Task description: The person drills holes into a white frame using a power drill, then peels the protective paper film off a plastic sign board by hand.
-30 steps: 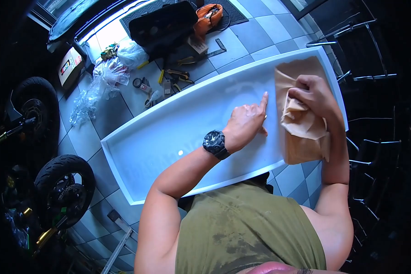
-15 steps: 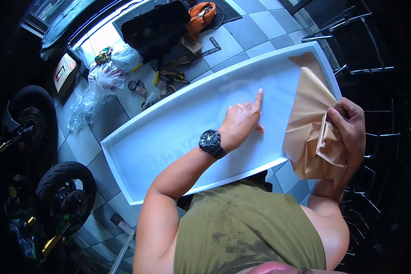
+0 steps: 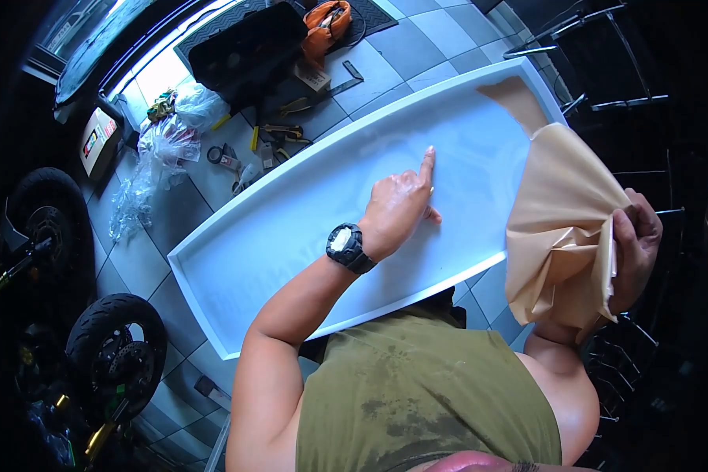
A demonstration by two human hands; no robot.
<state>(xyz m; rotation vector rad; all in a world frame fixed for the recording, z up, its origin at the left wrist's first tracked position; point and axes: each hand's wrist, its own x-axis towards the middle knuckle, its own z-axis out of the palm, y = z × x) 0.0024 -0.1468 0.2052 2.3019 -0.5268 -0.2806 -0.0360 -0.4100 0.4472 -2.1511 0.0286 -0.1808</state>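
A long white panel with a raised rim (image 3: 307, 206) lies across my front, faint pale marks and lettering showing on its surface. My left hand (image 3: 399, 206), a black watch on its wrist, is over the middle of the panel. Its index finger is stretched out, the thumb stands apart and the other fingers are bent, with nothing held. At the right end, my right hand (image 3: 639, 244) grips a crumpled sheet of brown paper (image 3: 562, 185). The sheet is folded back and hangs past the near rim, while its far corner still lies on the panel.
Beyond the panel, pliers and a cutter (image 3: 282, 134), a tape roll (image 3: 216, 155), a square (image 3: 346, 79) and clear plastic wrap (image 3: 161, 161) lie on the tiles. Motorcycle wheels (image 3: 116, 346) stand at left. Metal racks (image 3: 629, 102) are on the right.
My right hand has pulled the brown paper to the right, uncovering more of the panel's right end. My left hand keeps its pointing shape. The whole view has shifted slightly.
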